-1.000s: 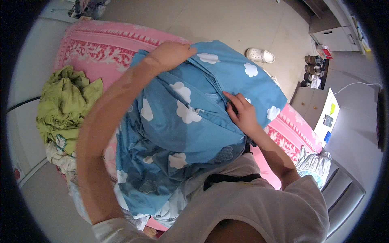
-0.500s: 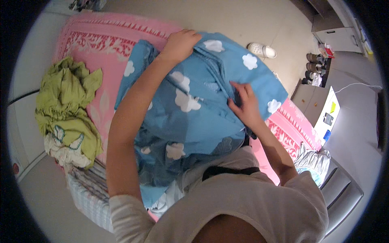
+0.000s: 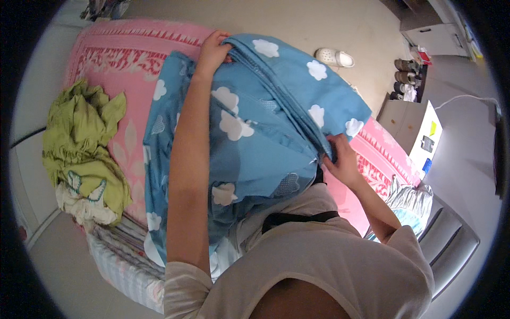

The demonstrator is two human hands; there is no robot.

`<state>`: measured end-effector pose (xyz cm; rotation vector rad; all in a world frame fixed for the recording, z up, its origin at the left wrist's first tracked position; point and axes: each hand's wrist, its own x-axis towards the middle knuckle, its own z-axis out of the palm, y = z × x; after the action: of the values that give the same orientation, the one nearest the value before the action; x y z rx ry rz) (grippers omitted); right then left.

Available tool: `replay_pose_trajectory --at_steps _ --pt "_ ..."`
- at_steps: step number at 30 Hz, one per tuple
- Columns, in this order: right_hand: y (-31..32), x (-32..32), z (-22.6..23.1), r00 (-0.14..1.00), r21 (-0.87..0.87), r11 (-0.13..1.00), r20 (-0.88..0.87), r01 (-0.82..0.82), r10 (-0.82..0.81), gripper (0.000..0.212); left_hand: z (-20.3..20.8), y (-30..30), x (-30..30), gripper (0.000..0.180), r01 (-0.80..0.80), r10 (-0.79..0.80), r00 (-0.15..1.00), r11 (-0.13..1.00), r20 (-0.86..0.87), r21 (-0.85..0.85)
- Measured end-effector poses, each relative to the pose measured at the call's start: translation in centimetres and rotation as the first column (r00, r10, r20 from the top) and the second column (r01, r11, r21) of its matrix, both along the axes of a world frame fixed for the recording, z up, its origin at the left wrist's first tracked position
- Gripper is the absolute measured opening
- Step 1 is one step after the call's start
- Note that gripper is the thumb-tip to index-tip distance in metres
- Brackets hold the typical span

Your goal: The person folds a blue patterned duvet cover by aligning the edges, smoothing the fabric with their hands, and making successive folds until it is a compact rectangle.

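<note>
Left hand [image 3: 213, 53] grips the blue cloud-print cloth [image 3: 255, 154] near upper centre; right hand [image 3: 344, 160], well apart, pinches its folded edge right of centre

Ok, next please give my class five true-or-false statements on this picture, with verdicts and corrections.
1. The right hand holds the edge of the blue cloth. True.
2. The left hand is empty. False: it also grips the blue cloth.
3. The green cloth lies to the left of the blue cloth. True.
4. The blue cloth is printed with red stars. False: it bears white cloud shapes.
5. A pale clog is on the floor. True.
</note>
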<state>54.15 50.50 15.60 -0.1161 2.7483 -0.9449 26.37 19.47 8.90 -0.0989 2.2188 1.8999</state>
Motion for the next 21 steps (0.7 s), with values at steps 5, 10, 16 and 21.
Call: replay_pose_trajectory --at_steps 5,10,16,21 --pt "0.7 2.2 -0.9 0.986 -0.066 0.995 0.156 0.076 -0.065 0.037 -0.6 -1.8 -0.4 0.029 0.124 -0.133 0.973 0.991 0.190 0.055" --pt "0.8 1.8 -0.6 0.990 -0.015 0.994 -0.097 -0.107 0.105 0.047 1.0 -0.7 0.5 0.032 0.119 -0.127 0.972 0.992 0.200 0.051" --pt "-0.9 1.8 -2.1 0.999 0.105 0.994 -0.037 -0.016 0.020 0.058 1.7 -0.7 0.9 0.037 0.198 -0.187 0.977 0.975 0.103 -0.104" --pt "-0.5 1.5 -2.3 0.999 0.048 0.998 -0.007 0.049 -0.049 0.047 1.7 -1.1 0.9 0.038 0.195 -0.182 0.974 0.976 0.137 -0.094"
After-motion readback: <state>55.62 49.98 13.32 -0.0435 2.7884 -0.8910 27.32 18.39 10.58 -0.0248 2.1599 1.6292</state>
